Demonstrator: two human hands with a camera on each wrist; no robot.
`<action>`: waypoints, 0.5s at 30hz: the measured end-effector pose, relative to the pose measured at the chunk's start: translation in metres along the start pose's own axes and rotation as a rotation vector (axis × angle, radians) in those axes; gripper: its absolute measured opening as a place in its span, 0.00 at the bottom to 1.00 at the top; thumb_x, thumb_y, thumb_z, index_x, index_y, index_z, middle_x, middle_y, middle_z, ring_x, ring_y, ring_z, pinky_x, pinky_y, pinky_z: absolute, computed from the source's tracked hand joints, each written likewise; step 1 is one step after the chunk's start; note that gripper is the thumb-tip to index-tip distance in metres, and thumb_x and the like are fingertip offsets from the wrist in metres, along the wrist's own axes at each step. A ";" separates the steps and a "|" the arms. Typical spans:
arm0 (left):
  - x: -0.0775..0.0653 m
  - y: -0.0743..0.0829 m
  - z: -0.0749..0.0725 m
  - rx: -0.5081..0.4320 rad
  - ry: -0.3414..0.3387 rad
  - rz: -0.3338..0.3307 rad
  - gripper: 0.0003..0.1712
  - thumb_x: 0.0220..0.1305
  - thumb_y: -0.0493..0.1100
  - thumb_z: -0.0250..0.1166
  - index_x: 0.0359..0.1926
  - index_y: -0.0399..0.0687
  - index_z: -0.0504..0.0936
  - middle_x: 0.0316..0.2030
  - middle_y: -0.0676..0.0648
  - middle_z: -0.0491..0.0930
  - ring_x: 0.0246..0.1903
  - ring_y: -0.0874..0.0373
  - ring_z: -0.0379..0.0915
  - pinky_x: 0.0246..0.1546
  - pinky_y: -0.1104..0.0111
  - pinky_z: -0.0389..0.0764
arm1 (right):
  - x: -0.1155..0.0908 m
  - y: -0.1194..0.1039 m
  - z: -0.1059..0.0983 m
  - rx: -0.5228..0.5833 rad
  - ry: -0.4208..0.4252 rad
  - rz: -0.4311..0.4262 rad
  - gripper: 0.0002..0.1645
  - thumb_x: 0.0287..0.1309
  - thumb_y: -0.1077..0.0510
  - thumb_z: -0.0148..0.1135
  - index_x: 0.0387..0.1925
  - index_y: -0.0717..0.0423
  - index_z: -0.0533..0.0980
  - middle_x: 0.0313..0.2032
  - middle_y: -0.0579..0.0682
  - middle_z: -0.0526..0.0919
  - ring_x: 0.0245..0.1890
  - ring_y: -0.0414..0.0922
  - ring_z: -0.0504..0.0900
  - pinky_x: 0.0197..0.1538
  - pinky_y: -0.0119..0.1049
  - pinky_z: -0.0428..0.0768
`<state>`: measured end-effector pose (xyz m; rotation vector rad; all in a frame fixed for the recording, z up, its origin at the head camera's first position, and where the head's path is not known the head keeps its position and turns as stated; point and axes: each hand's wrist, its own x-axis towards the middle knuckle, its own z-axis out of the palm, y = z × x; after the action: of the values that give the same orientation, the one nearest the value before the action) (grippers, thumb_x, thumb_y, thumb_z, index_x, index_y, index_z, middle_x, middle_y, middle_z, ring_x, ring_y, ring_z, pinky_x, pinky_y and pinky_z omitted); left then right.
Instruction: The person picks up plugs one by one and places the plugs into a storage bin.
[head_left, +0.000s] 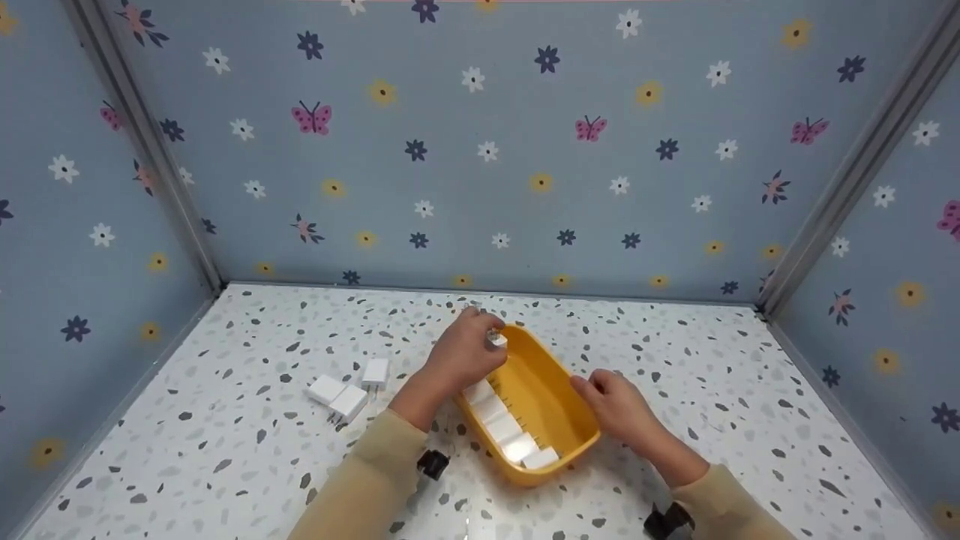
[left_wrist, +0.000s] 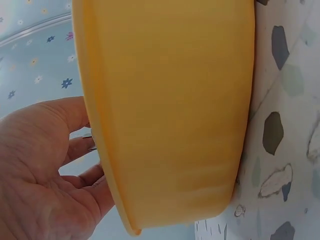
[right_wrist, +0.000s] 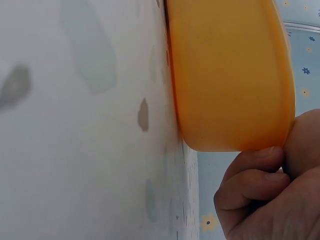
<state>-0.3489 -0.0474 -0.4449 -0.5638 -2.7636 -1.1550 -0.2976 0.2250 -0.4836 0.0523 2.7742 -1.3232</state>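
Three white plug adapters (head_left: 327, 389) lie on the counter (head_left: 720, 375) left of my yellow bin (head_left: 551, 390), two of them touching and the third just beside them. With my left hand (head_left: 466, 349) I pinch another adapter (head_left: 498, 340), its metal prongs showing, at the bin's far end. My right hand (head_left: 616, 405) grips the bin's right rim between thumb and curled fingers. Inside, a row of adapters (head_left: 504, 427) lines the left wall, prongs toward the middle.
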 end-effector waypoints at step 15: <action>0.013 -0.001 0.017 0.106 -0.081 -0.071 0.15 0.72 0.39 0.71 0.58 0.43 0.86 0.55 0.44 0.78 0.50 0.51 0.79 0.60 0.57 0.87 | 0.001 -0.001 0.001 0.001 0.005 0.017 0.20 0.84 0.45 0.61 0.37 0.55 0.79 0.32 0.52 0.79 0.32 0.47 0.77 0.33 0.36 0.75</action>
<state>-0.3610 -0.0327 -0.4546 -0.5155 -2.9152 -1.0130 -0.2986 0.2235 -0.4841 0.0786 2.7710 -1.3224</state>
